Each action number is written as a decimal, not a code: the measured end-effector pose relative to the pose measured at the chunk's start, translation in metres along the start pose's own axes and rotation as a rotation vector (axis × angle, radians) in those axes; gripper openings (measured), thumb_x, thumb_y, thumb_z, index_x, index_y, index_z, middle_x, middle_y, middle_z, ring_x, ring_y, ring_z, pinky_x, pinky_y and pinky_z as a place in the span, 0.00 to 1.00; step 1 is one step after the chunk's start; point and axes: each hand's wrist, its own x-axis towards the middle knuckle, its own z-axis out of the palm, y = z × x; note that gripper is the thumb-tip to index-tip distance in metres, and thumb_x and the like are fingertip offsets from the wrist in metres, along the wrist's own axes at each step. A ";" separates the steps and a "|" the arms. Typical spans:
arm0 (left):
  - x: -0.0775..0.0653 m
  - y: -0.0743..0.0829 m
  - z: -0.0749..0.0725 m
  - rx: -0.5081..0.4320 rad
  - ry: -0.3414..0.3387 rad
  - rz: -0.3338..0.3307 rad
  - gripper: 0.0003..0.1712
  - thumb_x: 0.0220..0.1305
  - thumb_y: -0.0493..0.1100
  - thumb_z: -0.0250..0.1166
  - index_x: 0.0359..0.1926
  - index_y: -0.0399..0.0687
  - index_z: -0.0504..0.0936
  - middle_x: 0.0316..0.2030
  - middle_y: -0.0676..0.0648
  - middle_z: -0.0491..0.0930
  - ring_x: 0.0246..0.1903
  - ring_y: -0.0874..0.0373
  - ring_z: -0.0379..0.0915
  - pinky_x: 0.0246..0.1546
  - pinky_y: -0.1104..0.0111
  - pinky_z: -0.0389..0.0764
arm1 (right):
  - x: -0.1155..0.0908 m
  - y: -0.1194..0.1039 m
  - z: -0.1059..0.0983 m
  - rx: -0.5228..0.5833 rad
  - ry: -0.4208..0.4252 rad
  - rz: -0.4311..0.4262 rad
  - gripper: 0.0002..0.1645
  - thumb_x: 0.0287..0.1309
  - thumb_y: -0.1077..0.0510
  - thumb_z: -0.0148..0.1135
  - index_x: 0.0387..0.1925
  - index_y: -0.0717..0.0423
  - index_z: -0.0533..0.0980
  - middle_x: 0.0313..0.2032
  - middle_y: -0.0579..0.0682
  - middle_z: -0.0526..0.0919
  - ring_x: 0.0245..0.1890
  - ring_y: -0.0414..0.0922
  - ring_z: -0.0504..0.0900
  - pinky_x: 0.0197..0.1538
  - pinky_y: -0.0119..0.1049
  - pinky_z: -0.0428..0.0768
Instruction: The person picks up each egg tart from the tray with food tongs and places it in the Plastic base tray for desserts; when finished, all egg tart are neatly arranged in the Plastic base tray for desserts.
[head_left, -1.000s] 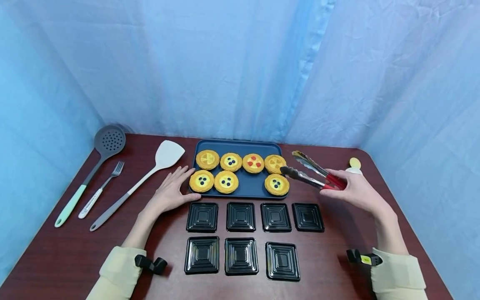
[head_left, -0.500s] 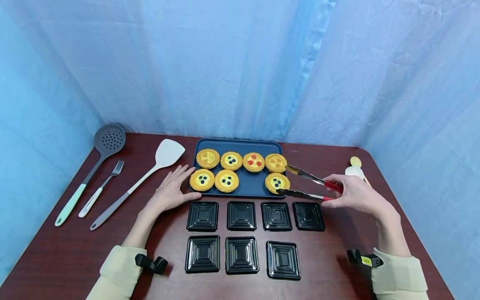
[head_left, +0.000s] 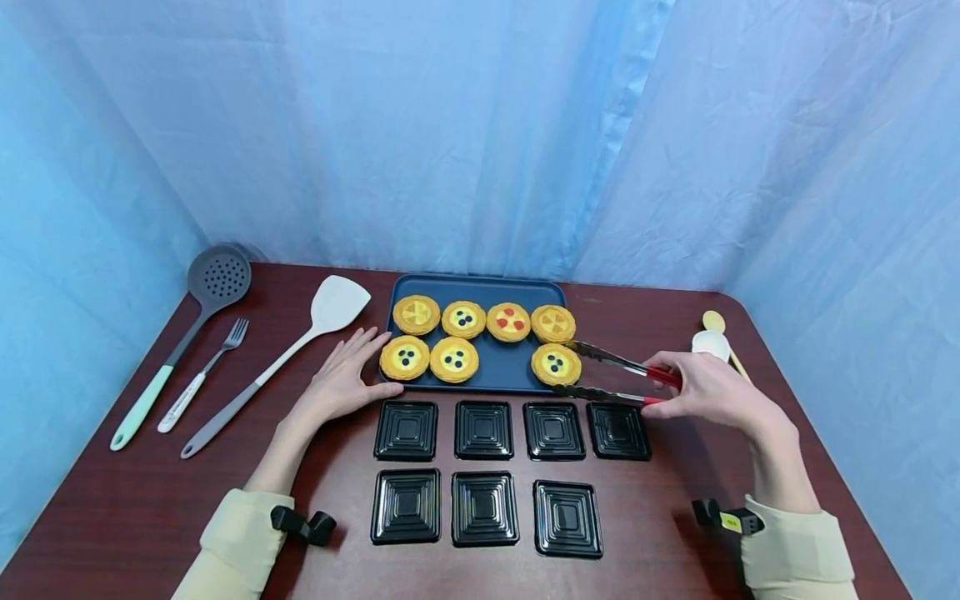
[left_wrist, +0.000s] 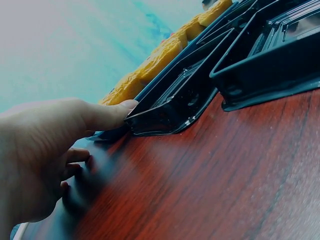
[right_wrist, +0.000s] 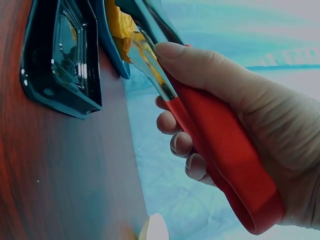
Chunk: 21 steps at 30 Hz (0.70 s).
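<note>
My right hand (head_left: 701, 387) grips red-handled tongs (head_left: 611, 358). The two tips of the tongs lie on either side of a blueberry-topped egg tart (head_left: 556, 365) at the tray's near right corner. In the right wrist view the thumb presses along the upper arm of the tongs (right_wrist: 220, 145), fingers curled below. My left hand (head_left: 341, 382) rests with straight fingers at the left edge of the dark blue tray (head_left: 498, 367), its thumb by the near left corner. Several more tarts stand on the tray, among them one with red topping (head_left: 508, 322) and another with orange pieces (head_left: 553, 323).
Several square black plastic trays (head_left: 483, 429) lie in two rows in front of the blue tray. At left are a slotted skimmer (head_left: 217, 277), a fork (head_left: 217, 358) and a white turner (head_left: 337, 304). A white spoon (head_left: 711, 342) lies behind the right hand.
The tongs have swung nearer and lower, from beside the tray's right edge to around the near right tart. My left hand stays at the tray.
</note>
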 end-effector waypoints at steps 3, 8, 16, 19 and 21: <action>0.000 0.000 0.000 0.001 -0.001 0.001 0.54 0.62 0.60 0.72 0.81 0.49 0.57 0.81 0.36 0.50 0.82 0.38 0.38 0.83 0.42 0.39 | 0.000 -0.001 0.001 -0.014 0.005 -0.011 0.41 0.45 0.37 0.82 0.55 0.56 0.80 0.21 0.40 0.73 0.23 0.36 0.70 0.28 0.31 0.67; 0.000 0.000 0.000 0.007 -0.001 -0.002 0.54 0.62 0.60 0.72 0.81 0.49 0.57 0.81 0.36 0.50 0.82 0.38 0.38 0.83 0.42 0.39 | 0.002 -0.002 0.002 -0.034 0.014 -0.022 0.41 0.45 0.35 0.81 0.54 0.55 0.81 0.22 0.40 0.74 0.23 0.35 0.70 0.28 0.31 0.68; 0.000 0.001 -0.001 0.005 -0.001 -0.003 0.54 0.62 0.60 0.72 0.81 0.49 0.57 0.81 0.36 0.50 0.83 0.38 0.38 0.83 0.42 0.39 | 0.004 -0.003 0.003 -0.044 0.023 -0.036 0.42 0.44 0.32 0.80 0.53 0.55 0.81 0.24 0.39 0.77 0.24 0.36 0.71 0.28 0.31 0.70; 0.000 0.001 -0.001 0.006 -0.002 -0.004 0.54 0.62 0.60 0.72 0.81 0.49 0.57 0.82 0.36 0.50 0.83 0.38 0.38 0.83 0.42 0.39 | 0.004 -0.004 0.004 -0.039 0.021 -0.032 0.42 0.45 0.32 0.80 0.53 0.56 0.81 0.26 0.39 0.79 0.25 0.36 0.71 0.28 0.31 0.70; -0.001 0.001 -0.001 0.005 -0.002 -0.006 0.54 0.62 0.60 0.72 0.81 0.49 0.57 0.82 0.36 0.50 0.83 0.39 0.38 0.83 0.42 0.38 | 0.003 -0.005 0.004 -0.038 0.021 -0.032 0.42 0.45 0.32 0.80 0.53 0.56 0.81 0.26 0.39 0.79 0.25 0.37 0.71 0.28 0.31 0.70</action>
